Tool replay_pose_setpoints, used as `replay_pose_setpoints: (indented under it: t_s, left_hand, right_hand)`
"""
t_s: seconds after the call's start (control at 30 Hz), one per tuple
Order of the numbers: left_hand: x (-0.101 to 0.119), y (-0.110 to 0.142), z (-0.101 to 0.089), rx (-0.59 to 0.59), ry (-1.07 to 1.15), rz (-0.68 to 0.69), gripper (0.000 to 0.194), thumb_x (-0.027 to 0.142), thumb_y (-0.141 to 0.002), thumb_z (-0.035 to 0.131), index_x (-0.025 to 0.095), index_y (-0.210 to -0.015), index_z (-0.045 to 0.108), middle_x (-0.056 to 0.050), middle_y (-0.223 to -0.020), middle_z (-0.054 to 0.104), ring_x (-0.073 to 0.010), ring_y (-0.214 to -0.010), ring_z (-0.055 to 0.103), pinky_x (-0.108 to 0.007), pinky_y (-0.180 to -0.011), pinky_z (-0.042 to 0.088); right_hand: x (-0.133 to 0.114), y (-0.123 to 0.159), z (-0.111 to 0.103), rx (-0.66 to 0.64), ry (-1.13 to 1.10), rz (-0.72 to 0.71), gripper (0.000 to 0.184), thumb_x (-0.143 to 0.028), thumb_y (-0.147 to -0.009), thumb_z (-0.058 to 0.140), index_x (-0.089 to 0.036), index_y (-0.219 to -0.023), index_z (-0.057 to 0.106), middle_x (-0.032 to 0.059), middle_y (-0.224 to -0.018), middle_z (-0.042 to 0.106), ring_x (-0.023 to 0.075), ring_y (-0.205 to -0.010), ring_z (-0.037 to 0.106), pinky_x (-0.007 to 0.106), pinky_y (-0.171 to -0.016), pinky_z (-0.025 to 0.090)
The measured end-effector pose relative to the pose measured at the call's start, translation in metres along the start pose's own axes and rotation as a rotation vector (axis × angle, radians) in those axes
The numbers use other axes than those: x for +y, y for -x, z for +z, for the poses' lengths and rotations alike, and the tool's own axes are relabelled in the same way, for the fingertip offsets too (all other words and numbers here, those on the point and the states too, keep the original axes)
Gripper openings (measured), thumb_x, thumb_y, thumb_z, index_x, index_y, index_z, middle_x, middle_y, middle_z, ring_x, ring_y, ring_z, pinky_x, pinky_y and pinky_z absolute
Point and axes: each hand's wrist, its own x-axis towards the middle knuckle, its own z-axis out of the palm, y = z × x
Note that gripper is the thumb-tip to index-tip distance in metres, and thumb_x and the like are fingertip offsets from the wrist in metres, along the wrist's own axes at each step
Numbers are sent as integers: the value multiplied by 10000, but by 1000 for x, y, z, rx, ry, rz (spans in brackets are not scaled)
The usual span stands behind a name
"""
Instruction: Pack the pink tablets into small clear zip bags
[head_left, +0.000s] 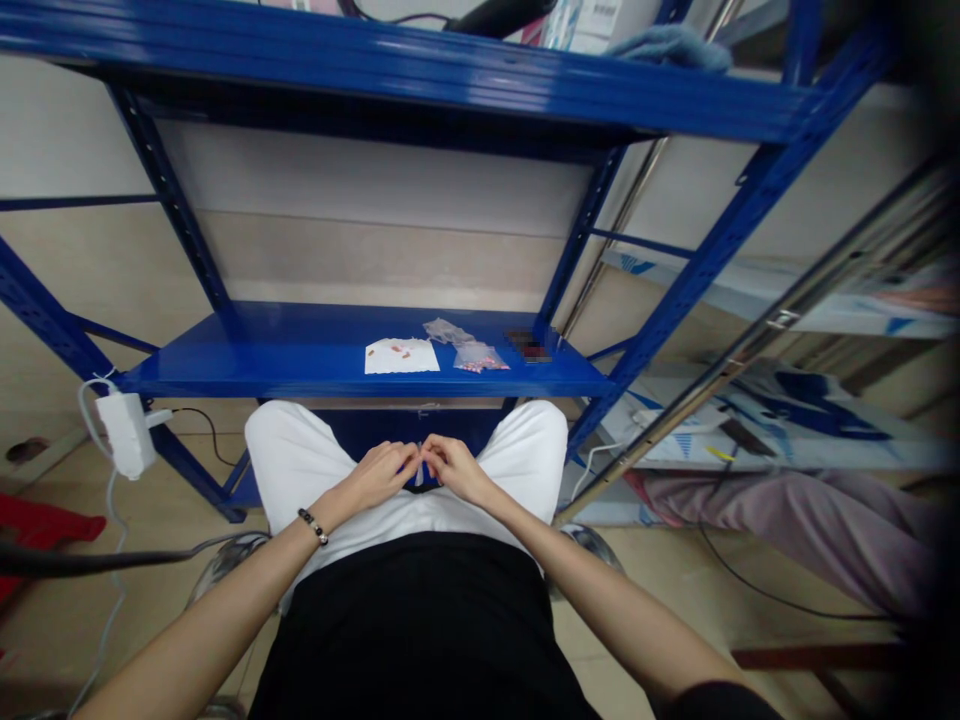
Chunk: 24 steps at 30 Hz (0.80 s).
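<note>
My left hand (386, 470) and my right hand (452, 466) meet over my lap, in front of the blue shelf (300, 345). Both are closed in a pinch, fingertips almost touching. Something small and pale shows between and just below the fingertips, too small to name. On the shelf ahead lies a white sheet of paper (382, 357) with a few small reddish-brown bits on it. Beside it are a clear plastic bag (480, 353) with small pink pieces and a crumpled clear bag (448, 331).
A blurred dark item (531, 346) lies at the shelf's right end. The upper blue shelf beam (375, 65) crosses overhead. A white power strip (126, 432) hangs at the left post. To the right, a metal pole (720, 370) slants before another rack, near a person's clothed leg (795, 530).
</note>
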Motion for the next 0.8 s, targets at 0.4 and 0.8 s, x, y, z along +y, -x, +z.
replay_pose_setpoints:
  t_s: [0.4, 0.8]
  left_hand:
    - [2, 0, -3, 17, 136, -19, 402, 408, -1026, 281, 204, -893, 601, -24, -808, 644, -180, -774, 595, -306, -791, 394]
    - [-3, 1, 2, 21, 40, -3, 362, 308, -1025, 270, 199, -831, 556, -37, -800, 623, -187, -742, 563, -309, -735, 393]
  right_hand:
    - [6, -5, 3, 9, -260, 71, 177, -313, -860, 557, -160, -772, 575, -17, -575, 586, 81, -422, 484, 188, -434, 378]
    - [11, -4, 7, 18, -223, 42, 212, -361, -887, 555, -170, -796, 553, -9, -614, 604, 89, -468, 529, 188, -454, 415]
